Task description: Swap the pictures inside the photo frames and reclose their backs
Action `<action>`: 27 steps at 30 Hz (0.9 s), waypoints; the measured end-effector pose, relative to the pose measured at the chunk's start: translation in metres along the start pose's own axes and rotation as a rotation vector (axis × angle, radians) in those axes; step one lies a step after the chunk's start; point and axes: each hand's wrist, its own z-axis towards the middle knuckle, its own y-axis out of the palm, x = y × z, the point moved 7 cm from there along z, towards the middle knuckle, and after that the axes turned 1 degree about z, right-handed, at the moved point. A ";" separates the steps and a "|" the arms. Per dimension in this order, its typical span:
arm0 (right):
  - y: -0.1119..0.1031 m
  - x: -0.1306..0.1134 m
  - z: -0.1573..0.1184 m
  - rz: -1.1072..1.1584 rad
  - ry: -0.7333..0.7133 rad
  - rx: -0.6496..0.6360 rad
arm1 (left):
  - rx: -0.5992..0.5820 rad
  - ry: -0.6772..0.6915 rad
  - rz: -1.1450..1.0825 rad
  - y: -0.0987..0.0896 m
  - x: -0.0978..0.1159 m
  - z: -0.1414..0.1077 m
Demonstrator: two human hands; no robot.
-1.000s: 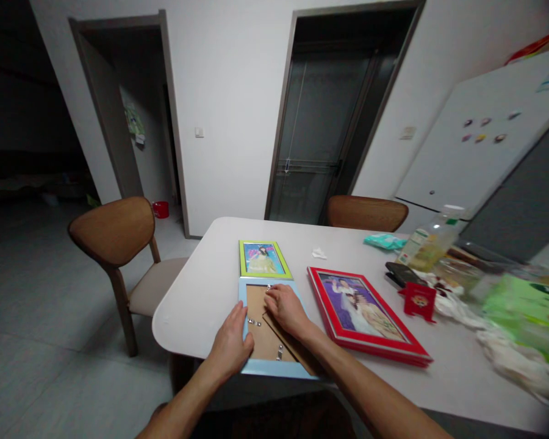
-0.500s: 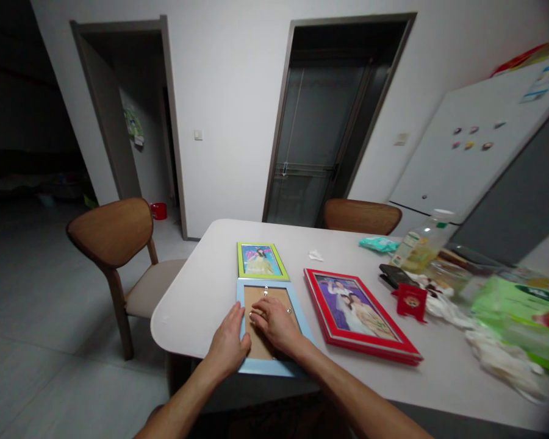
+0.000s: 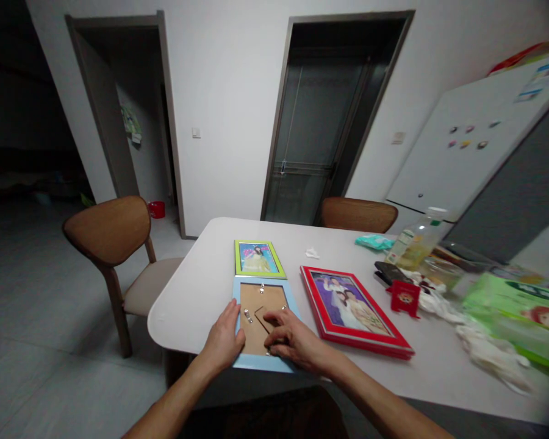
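A light-blue picture frame (image 3: pixel 289 291) lies face down at the table's near edge, its brown backing board (image 3: pixel 251 296) showing. Small metal clips (image 3: pixel 248 316) sit around the board, and a thin dark angled line runs across its middle. My left hand (image 3: pixel 222 338) rests along the frame's left side, fingers stretched out. Over the board's lower right is my right hand (image 3: pixel 297 341), fingers bent and apart, with the fingertips close to the bottom clip. A green picture frame (image 3: pixel 278 262) with a photo lies face up against the blue frame's far end.
Stacked red picture frames (image 3: pixel 354 341) lie to the right on the white table (image 3: pixel 190 299). Beyond them are a plastic bottle (image 3: pixel 418 241), a dark clip-like object (image 3: pixel 393 274), a red card-like piece (image 3: pixel 403 297), crumpled tissues (image 3: pixel 489 353) and a green package (image 3: pixel 498 299). A wooden chair (image 3: pixel 110 231) stands left.
My right hand has moved from the left-side clip toward the board's lower right, uncovering that clip, which now sits at a slant. My left hand stays at the frame's left side.
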 end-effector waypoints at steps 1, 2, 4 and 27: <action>0.001 0.001 -0.001 -0.006 -0.003 0.026 | 0.001 0.003 0.002 0.000 0.000 0.000; 0.002 0.003 -0.001 -0.014 -0.008 0.057 | 0.005 0.004 0.002 0.000 0.000 0.000; 0.004 0.006 -0.004 -0.026 -0.022 0.115 | 0.015 0.003 -0.003 -0.001 -0.001 0.000; -0.023 0.036 -0.013 -0.252 0.331 0.412 | 0.034 -0.013 -0.060 -0.002 -0.002 -0.013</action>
